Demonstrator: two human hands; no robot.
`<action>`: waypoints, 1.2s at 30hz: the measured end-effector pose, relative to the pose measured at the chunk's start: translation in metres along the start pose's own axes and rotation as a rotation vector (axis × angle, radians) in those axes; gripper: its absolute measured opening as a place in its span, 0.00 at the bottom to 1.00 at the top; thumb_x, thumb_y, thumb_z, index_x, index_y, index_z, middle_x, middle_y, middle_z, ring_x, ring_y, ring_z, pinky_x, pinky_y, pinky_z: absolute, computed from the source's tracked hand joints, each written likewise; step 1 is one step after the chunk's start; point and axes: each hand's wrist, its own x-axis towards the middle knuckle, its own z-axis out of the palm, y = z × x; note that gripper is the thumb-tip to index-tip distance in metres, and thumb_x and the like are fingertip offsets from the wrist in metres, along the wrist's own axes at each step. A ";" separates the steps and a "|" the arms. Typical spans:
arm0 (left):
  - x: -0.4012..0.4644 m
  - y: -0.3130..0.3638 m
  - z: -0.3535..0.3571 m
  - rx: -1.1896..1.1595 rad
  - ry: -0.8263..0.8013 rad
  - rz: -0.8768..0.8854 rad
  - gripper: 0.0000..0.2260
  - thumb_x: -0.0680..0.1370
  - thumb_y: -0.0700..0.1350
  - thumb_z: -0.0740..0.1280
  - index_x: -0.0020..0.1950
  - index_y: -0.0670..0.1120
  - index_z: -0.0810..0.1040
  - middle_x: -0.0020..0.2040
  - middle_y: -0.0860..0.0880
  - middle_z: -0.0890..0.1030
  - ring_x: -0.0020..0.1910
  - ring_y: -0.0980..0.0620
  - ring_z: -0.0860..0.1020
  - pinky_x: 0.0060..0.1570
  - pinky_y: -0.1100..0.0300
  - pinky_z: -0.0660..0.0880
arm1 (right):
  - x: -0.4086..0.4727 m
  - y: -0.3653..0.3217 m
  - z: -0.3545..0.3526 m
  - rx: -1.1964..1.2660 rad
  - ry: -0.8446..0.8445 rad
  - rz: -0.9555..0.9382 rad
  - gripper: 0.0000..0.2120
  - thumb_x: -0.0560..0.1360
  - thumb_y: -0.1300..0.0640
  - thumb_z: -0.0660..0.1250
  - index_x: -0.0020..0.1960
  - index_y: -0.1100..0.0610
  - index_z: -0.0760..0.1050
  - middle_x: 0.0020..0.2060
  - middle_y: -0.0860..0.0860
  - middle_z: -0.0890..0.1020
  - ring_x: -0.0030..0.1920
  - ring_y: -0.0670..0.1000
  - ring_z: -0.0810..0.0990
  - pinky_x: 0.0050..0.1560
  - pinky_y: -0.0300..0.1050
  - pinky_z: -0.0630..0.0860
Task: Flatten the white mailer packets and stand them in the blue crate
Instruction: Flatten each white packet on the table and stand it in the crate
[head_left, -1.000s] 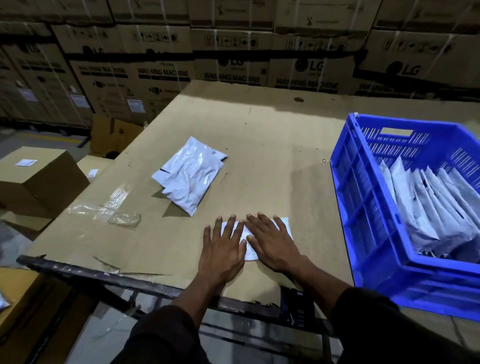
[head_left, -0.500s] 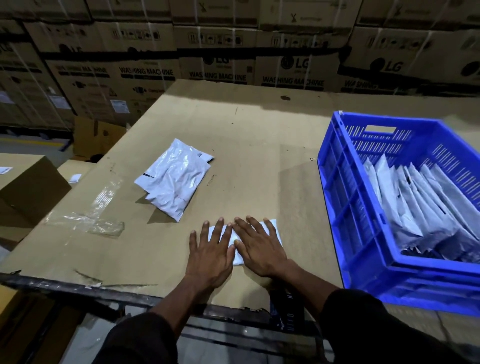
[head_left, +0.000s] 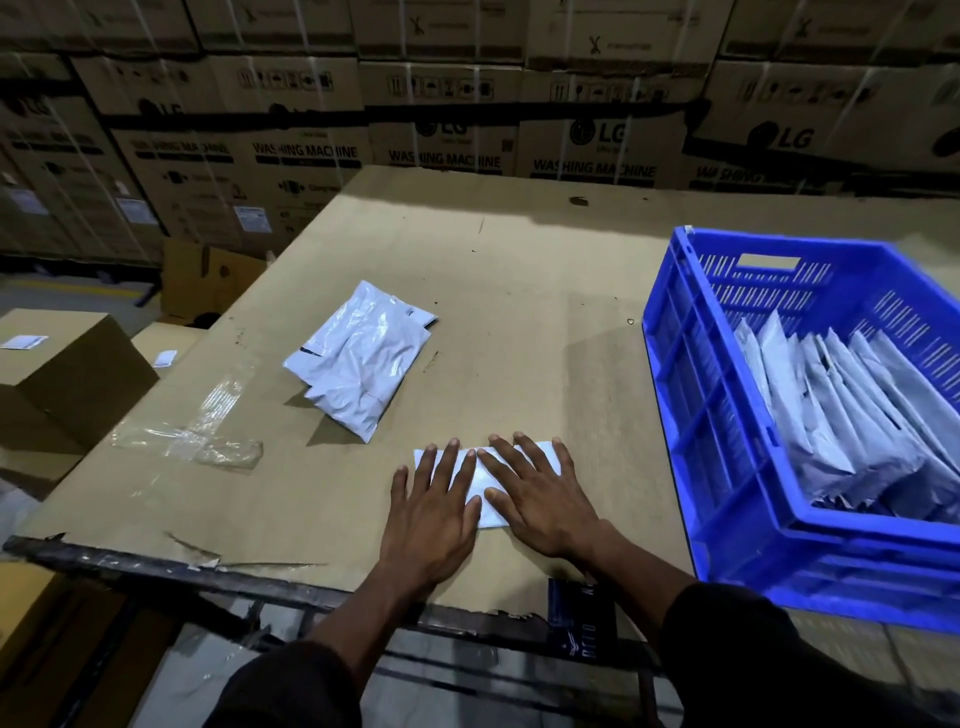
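On the cardboard-covered counter (head_left: 519, 322), the left hand (head_left: 431, 519) and right hand (head_left: 540, 499) press flat, fingers straight, grip released, on a white mailer packet (head_left: 480, 499), with the slatted blue plastic crate (head_left: 727, 467) of standing packets (head_left: 841, 415) to their right.

Left hand (head_left: 431, 519) and right hand (head_left: 545, 499) lie flat, fingers (head_left: 452, 462) straight, side by side on one white mailer packet (head_left: 480, 483) near the desk (head_left: 519, 312) front edge. Loose packets (head_left: 358, 358) lie stacked further back left. Blue crate (head_left: 727, 467) at right holds leaning packets (head_left: 841, 410).
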 end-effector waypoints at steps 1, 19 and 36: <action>0.000 -0.001 0.000 -0.005 -0.010 0.005 0.26 0.82 0.56 0.53 0.79 0.49 0.68 0.80 0.47 0.67 0.77 0.41 0.68 0.67 0.36 0.69 | 0.000 0.000 0.000 0.001 0.003 0.000 0.26 0.84 0.39 0.43 0.81 0.44 0.52 0.80 0.44 0.54 0.80 0.51 0.51 0.75 0.66 0.47; -0.011 -0.006 -0.002 -0.113 0.035 0.093 0.33 0.77 0.60 0.63 0.80 0.49 0.64 0.82 0.46 0.60 0.80 0.41 0.59 0.70 0.35 0.64 | -0.005 0.013 -0.042 0.054 -0.033 -0.079 0.27 0.82 0.36 0.50 0.76 0.48 0.63 0.78 0.48 0.64 0.73 0.53 0.67 0.67 0.57 0.68; 0.051 -0.014 -0.068 -0.185 0.255 0.295 0.17 0.68 0.40 0.63 0.55 0.48 0.80 0.59 0.47 0.78 0.63 0.42 0.70 0.44 0.45 0.78 | -0.017 -0.002 -0.089 -0.257 0.057 -0.364 0.14 0.80 0.56 0.60 0.62 0.50 0.77 0.68 0.48 0.75 0.62 0.62 0.76 0.45 0.56 0.79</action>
